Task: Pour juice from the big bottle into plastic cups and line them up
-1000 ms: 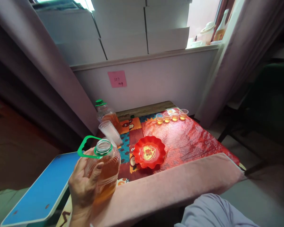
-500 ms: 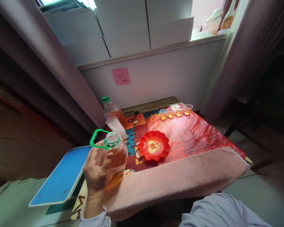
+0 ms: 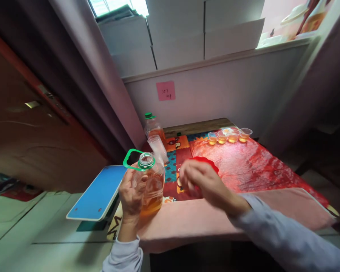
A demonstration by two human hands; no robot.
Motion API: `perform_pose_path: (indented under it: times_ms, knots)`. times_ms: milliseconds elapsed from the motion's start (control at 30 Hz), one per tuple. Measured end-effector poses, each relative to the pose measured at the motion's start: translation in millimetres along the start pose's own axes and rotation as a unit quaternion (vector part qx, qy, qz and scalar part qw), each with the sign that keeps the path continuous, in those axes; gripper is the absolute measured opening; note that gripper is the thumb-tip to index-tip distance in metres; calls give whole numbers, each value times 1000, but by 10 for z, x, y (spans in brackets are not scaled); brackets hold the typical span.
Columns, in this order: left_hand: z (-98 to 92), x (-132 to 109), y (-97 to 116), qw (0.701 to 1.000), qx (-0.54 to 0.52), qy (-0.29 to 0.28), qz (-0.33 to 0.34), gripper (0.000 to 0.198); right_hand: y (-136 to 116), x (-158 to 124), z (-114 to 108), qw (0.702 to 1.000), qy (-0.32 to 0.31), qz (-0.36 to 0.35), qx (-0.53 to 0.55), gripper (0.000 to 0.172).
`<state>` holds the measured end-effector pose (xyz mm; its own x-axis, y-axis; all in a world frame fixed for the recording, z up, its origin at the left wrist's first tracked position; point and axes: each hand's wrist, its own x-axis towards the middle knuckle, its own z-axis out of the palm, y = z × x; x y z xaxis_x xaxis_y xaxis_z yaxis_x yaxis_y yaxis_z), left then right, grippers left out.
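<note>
Done so far, judging by contents: amber liquid (image 3: pixel 153 206) in four clear cups (image 3: pixel 232 136), rowed up near the far edge of the desk (image 3: pixel 200 125). Left, apparently: leaning stack of clear cups (image 3: pixel 158 148), plus liquid in the open jug (image 3: pixel 155 181). Looks partway. Jug roughly upright at near left, gripped firmly by the left hand (image 3: pixel 133 198). Over the red dish (image 3: pixel 208 161), blurred right hand (image 3: pixel 205 181), loosely curled; cannot tell if holding anything. Behind the stack, green-capped second jug (image 3: pixel 155 130). On the desk, red sheet (image 3: pixel 252 166), patterned cover (image 3: pixel 172 166), pink cloth (image 3: pixel 181 219) along near edge. Alongside, blue board (image 3: pixel 99 192). Beyond, pale wall (image 3: pixel 209 90), pink note (image 3: pixel 166 90), curtains (image 3: pixel 107 79) at both sides.
</note>
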<state>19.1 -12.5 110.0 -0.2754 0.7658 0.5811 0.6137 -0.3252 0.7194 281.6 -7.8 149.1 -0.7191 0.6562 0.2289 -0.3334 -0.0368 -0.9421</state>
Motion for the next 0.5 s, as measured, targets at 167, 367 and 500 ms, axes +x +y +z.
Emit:
perform_pose_path:
  times_ms: [167,367,500]
  knots:
    - [42,-33,-1,1000,-21,-11,-2,51,234,965,-802,859,211,-110,-454,12]
    - [36,-51,20,1000,-22,-5,-1,59,340,1750,-966,739,131,-60,-658,21]
    - [24,-47,24,1000,-2,2,1,65,234,2078,-954,699,52,-32,-713,36]
